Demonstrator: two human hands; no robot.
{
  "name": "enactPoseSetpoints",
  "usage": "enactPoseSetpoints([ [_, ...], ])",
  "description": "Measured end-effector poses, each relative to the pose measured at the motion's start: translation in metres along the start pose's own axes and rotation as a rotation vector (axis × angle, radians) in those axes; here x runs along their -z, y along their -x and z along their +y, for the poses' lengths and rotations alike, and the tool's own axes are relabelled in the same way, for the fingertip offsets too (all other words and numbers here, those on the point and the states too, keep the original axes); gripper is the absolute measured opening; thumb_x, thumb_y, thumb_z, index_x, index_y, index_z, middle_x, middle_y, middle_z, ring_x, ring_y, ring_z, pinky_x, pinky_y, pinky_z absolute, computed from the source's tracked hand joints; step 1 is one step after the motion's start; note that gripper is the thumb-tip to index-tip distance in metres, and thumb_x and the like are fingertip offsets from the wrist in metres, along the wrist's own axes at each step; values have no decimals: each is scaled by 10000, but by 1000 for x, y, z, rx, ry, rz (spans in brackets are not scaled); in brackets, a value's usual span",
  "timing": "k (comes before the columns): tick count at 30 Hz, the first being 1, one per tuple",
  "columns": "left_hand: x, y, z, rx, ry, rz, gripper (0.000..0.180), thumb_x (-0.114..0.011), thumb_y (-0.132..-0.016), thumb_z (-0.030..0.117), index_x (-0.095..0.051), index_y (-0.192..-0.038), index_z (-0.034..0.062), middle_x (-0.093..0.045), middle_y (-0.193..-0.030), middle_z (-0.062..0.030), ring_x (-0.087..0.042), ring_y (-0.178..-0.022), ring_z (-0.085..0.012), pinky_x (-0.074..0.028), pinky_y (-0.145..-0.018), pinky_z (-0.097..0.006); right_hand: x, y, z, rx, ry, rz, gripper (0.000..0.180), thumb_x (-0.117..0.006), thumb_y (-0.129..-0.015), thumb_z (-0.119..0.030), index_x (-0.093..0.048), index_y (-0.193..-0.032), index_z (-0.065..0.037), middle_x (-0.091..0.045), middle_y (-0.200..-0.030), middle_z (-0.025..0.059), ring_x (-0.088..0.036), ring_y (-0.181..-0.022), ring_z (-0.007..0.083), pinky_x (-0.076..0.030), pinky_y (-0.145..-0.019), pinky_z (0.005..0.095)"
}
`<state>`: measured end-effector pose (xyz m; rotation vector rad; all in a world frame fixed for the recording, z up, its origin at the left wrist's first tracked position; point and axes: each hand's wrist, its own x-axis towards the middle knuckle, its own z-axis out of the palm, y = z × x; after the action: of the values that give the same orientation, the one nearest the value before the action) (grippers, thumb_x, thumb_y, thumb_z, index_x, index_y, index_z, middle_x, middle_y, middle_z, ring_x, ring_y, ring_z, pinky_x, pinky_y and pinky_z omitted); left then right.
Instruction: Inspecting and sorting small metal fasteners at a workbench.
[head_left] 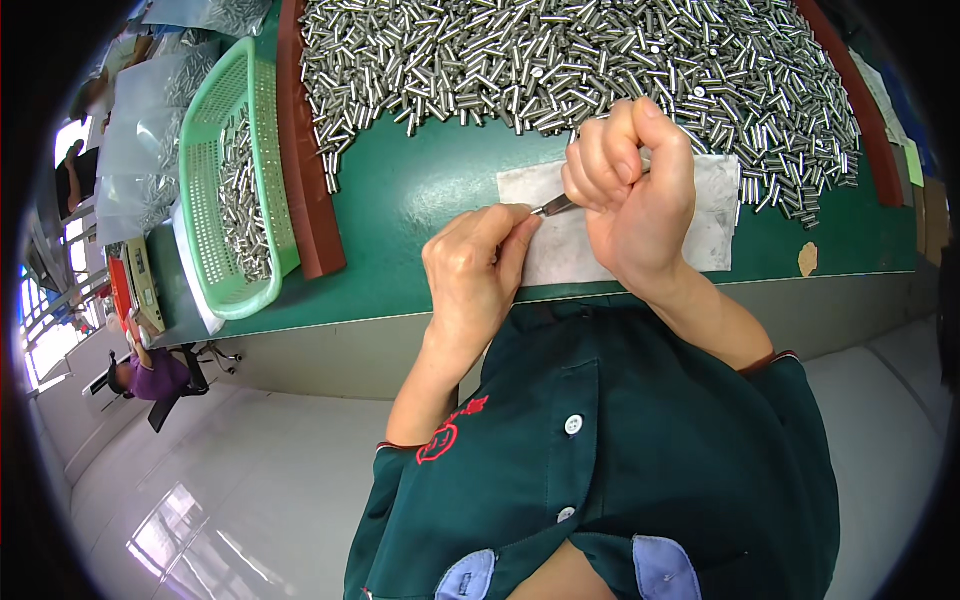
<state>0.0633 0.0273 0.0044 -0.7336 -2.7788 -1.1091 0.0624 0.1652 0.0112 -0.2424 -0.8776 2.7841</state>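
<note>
My left hand [468,262] is closed in a pinch, thumb against forefinger, on a small metal pin of which little shows. In my right hand [640,185], the fingers are wrapped round a slim metal tool [560,206]; its tip meets the pin at my left fingertips. What kind of tool it is, I cannot make out, as the fist hides most of it. Under both hands lies a smudged white sheet [712,240] on the green tabletop [400,200]. A large heap of short, shiny metal pins [560,60] spreads just beyond my hands.
Dark red rails [308,170] border the heap on both sides. Left of them stands a green plastic basket [190,200] with more pins. Clear bags of pins [140,140] lie farther left. A small tan scrap [807,259] is near the table's front edge. A person [160,375] sits at far left.
</note>
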Motion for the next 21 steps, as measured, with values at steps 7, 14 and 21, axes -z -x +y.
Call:
enactPoseSetpoints([
  [7, 0, -1, -1, -20, 8, 4, 85, -650, -654, 26, -565, -652, 22, -505, -524, -93, -488, -465, -234, -382, -444, -316, 0, 3, 2, 22, 71, -35, 359, -308, -862, -196, -289, -522, -84, -306, -448, -6, -219, -407, 53, -186, -383, 213],
  [14, 1, -3, -3, -48, 8, -20, 93, -650, -653, 28, -558, -641, 17, -499, -514, -102, -492, -463, -250, -383, -438, -329, -10, 7, 7, 140, 297, -87, 380, -281, -889, -244, -283, -539, -98, -249, -445, -11, -164, -407, 69, -163, -387, 231],
  [21, 1, -3, 0, -35, 4, -3, 87, -643, -659, 29, -557, -652, 19, -495, -510, -103, -494, -462, -251, -383, -439, -335, -12, 10, 12, 159, 319, -82, 364, -288, -888, -199, -301, -546, -77, -269, -460, -8, -190, -414, 64, -184, -398, 227],
])
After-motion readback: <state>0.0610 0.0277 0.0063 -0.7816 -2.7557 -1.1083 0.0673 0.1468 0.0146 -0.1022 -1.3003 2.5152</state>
